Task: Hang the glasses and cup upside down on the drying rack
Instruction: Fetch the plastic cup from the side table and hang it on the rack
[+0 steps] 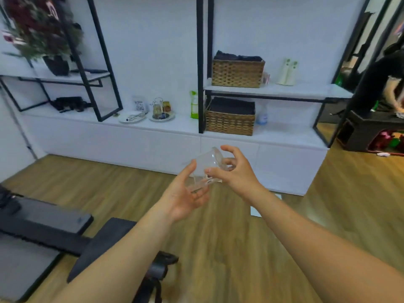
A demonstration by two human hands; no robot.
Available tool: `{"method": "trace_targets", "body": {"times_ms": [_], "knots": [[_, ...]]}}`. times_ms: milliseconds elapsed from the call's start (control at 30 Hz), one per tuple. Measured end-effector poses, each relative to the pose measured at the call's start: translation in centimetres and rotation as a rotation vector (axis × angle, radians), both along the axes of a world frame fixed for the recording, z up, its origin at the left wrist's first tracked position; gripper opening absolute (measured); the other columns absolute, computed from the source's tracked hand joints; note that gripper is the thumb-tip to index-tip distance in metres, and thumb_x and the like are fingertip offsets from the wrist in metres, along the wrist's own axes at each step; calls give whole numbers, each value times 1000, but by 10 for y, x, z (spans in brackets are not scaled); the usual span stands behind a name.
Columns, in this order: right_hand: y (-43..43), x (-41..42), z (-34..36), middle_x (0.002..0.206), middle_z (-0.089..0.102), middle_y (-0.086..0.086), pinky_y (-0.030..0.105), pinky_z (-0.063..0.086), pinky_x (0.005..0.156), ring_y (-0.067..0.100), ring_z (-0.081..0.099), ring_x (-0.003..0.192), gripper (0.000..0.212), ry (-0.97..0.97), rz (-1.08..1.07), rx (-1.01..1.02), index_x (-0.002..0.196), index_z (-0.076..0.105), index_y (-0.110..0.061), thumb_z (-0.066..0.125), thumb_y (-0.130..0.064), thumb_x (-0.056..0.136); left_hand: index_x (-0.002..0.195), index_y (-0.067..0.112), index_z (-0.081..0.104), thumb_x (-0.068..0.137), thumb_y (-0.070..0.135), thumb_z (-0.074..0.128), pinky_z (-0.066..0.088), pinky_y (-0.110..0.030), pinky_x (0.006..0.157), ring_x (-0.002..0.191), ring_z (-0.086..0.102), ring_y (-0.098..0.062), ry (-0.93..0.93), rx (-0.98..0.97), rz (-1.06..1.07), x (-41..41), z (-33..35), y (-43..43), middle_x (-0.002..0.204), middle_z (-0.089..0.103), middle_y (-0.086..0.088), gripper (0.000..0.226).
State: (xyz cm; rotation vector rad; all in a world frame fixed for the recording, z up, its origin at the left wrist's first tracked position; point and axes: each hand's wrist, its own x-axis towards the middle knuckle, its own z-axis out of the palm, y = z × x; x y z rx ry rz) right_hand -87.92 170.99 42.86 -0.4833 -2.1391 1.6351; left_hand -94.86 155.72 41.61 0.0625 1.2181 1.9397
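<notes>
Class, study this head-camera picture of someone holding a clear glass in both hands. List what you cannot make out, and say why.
- Glass, head view: transparent and partly covered by the left hand and right hand, so its base and each hand's grip are unclear.
- Rack, head view: too small and far to see its pegs or what hangs there.
- Plant, head view: motion-blurred.
- Other person, head view: cut off by the right edge.

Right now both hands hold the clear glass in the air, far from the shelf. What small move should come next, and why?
Probably carry the clear glass forward toward the drying rack on the white counter. The left hand and right hand hold it tilted above the floor, well short of the rack.
</notes>
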Motion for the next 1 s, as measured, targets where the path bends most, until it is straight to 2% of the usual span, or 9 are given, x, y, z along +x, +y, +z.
{"method": "trace_targets", "body": {"times_ms": [133,267,367,467,600,767,833,900,1000], "knots": [[29,-89,-4,116,64,3,45,56,89,21,66,101,88,2,125,-16,124,46,-47,87,-60,47,75,31,80,54,52,88,56,-40,87,90,69,-24,-23,10,113,-74,-4,22,94,78,-12,31],[64,-174,-12,123,59,2,43,55,90,18,64,105,95,-68,246,-20,131,40,-44,85,-60,49,85,19,77,57,39,90,54,-36,79,85,70,-28,-106,85,221,-151,-22,58,97,75,-16,37],[93,-236,-21,126,55,0,43,54,91,19,64,107,101,-160,293,-17,138,35,-38,83,-60,52,108,18,60,63,34,87,51,-34,78,83,67,-28,-176,173,257,-210,-41,90,95,74,-16,55],[122,-300,-28,128,54,2,44,56,87,19,63,108,85,-227,292,-45,138,35,-34,80,-50,69,119,19,56,64,32,87,53,-35,77,83,70,-30,-254,215,238,-274,-49,126,105,70,-20,65],[163,-384,-19,128,55,2,37,58,80,15,64,103,76,-247,238,-3,136,40,-30,80,-44,73,113,16,57,56,34,90,54,-40,83,85,69,-31,-313,253,224,-352,-43,168,121,60,-21,68],[191,-484,-16,120,56,-3,38,56,80,15,63,98,79,-253,225,102,125,46,-32,82,-52,58,123,18,59,72,48,78,51,-44,96,112,60,-29,-119,-20,228,-448,-43,186,124,57,-15,62],[198,-534,-19,115,54,-9,39,55,81,13,61,96,77,-237,244,174,124,47,-34,85,-48,59,131,18,53,84,44,70,45,-47,105,119,56,-27,7,-122,281,-492,-46,187,130,55,-11,57],[200,-585,-26,111,53,-14,31,52,75,7,59,95,79,-229,283,222,123,46,-37,86,-50,57,139,18,46,90,35,65,41,-49,109,124,52,-25,119,-209,390,-534,-48,187,134,54,-6,55],[196,-662,-41,105,50,-20,18,41,65,-1,55,91,81,-201,365,273,123,44,-39,84,-55,54,135,21,53,94,25,60,45,-26,94,121,53,-15,353,-335,506,-600,-49,186,133,56,3,41]]}}
